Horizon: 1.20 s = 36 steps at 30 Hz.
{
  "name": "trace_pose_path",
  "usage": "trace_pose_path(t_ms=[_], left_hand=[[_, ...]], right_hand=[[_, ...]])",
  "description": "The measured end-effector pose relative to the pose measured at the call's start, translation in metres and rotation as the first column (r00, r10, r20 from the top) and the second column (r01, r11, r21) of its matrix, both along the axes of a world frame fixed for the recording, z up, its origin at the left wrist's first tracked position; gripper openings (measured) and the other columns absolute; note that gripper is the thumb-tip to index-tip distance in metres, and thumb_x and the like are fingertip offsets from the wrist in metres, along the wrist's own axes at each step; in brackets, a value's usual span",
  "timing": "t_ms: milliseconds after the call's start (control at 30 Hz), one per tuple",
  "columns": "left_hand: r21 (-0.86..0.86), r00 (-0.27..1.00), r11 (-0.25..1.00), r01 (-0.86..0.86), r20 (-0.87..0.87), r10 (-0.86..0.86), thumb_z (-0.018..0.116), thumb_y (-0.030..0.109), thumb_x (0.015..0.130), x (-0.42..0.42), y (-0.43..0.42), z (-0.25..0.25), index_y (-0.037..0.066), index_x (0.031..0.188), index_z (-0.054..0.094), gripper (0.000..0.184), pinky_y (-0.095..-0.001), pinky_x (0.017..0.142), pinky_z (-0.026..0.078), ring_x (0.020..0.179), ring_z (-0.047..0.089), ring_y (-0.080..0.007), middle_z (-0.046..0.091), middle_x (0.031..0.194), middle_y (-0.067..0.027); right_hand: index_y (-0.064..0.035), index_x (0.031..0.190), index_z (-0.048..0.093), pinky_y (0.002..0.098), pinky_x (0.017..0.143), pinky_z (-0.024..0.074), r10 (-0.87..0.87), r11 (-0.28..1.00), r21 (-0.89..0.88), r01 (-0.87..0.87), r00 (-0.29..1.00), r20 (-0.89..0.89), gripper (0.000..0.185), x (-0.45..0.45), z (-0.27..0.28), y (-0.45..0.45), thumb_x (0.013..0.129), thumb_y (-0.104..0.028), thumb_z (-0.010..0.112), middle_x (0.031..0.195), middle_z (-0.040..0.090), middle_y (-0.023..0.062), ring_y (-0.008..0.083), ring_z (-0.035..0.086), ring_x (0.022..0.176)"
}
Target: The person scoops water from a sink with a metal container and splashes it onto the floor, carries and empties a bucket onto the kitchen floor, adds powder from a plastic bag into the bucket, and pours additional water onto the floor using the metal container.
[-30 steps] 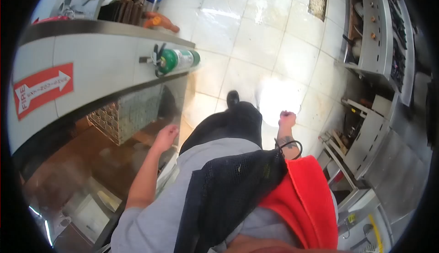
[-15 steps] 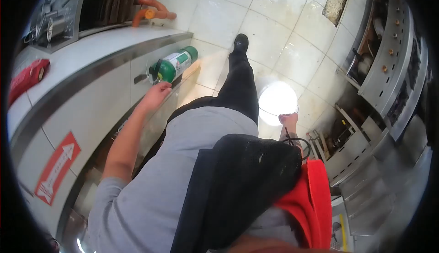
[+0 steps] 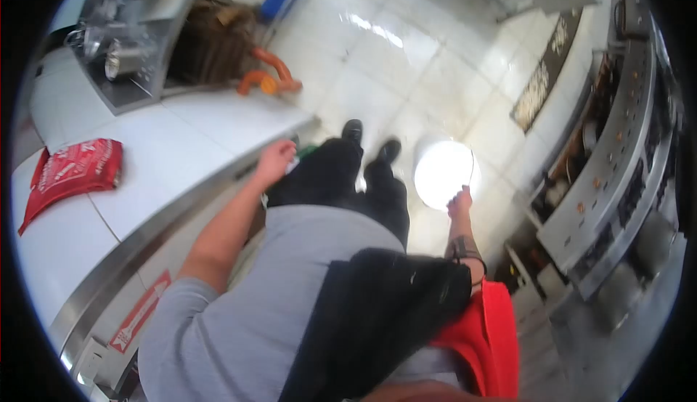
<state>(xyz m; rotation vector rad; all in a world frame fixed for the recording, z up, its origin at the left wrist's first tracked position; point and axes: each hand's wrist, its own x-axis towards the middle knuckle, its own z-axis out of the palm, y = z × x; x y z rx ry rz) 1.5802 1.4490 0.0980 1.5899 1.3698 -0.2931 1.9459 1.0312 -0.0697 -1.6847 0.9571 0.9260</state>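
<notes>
My right hand [image 3: 459,200] is closed on the thin handle of a white bucket [image 3: 443,175], which hangs or stands beside my legs; its inside is washed out by glare. My left hand [image 3: 277,161] hangs near the counter's edge, its fingers loosely apart and nothing seen in them. Just beyond it, the green extinguisher [image 3: 307,152] shows only in part behind my hand and leg. A black cloth [image 3: 385,307] and a red cloth [image 3: 483,336] lie over my chest.
On the left is a white tiled counter [image 3: 181,133] with a red bag [image 3: 80,173] and metal containers. An orange pipe [image 3: 272,79] stands past its corner. Stoves [image 3: 581,213] line the right side. A floor drain [image 3: 541,86] lies ahead.
The view has moved forward along the counter, and the red bag is fully in sight. My left hand has moved past the extinguisher, which is now mostly hidden. The bucket stays in my right hand.
</notes>
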Motion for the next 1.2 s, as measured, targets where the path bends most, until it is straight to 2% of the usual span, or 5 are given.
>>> trace_pose_path(t_ms=[267,533,700,1033,1200], left_hand=[[0.460,0.977,0.878,-0.131,0.211,0.035,0.058,0.012,0.084,0.131,0.236,-0.057,0.001,0.106,0.062,0.025,-0.0382,0.085,0.049,0.094,0.062,-0.0322,0.063,0.106,-0.0185],[0.983,0.937,0.047,0.180,-0.156,-0.311,0.060,0.012,0.077,0.266,0.576,0.057,0.007,0.122,0.054,0.046,-0.0482,0.103,0.033,0.119,0.047,-0.0311,0.048,0.129,-0.0166],[0.684,0.857,0.522,0.511,-0.357,-0.371,0.057,0.022,0.079,0.307,0.716,0.050,0.011,0.111,0.065,0.035,-0.0427,0.096,0.036,0.107,0.058,-0.0280,0.066,0.104,-0.0131],[0.715,0.902,0.554,0.427,-0.378,-0.208,0.054,0.013,0.075,0.330,0.730,0.048,0.007,0.085,0.067,0.018,-0.0410,0.090,0.036,0.086,0.063,-0.0267,0.068,0.080,-0.0120],[0.778,0.943,0.534,0.332,-0.255,-0.216,0.058,0.008,0.073,0.331,0.732,0.046,0.005,0.090,0.064,0.019,-0.0426,0.094,0.033,0.091,0.061,-0.0254,0.066,0.081,-0.0111]], right_hand=[[-0.0161,0.064,0.042,0.0312,0.032,0.0279,0.315,0.949,-0.024,-0.314,0.945,0.092,0.035,0.114,-0.004,0.200,0.087,-0.040,0.053,0.045,0.030,-0.0026,0.0137,0.033,0.034],[-0.0158,0.062,0.041,0.0341,0.032,0.0272,0.435,0.900,-0.063,-0.431,0.897,0.076,0.037,0.196,-0.025,0.451,0.085,-0.042,0.054,0.046,0.030,-0.0008,0.0166,0.033,0.034],[-0.0163,0.062,0.043,0.0318,0.033,0.0285,0.661,0.749,-0.112,-0.653,0.748,0.061,0.038,0.207,-0.023,0.595,0.088,-0.042,0.053,0.045,0.032,-0.0022,0.0147,0.034,0.033],[0.0046,0.090,0.065,0.0399,0.059,0.0457,0.964,0.228,-0.237,-0.944,0.185,0.190,0.047,0.203,-0.054,0.862,0.086,-0.039,0.049,0.078,0.064,0.0206,0.0269,0.059,0.063],[0.0071,0.095,0.064,0.0408,0.057,0.0457,0.883,0.468,-0.086,-0.879,0.460,0.097,0.050,0.189,-0.017,0.990,0.085,-0.040,0.051,0.079,0.062,0.0193,0.0268,0.059,0.062]])
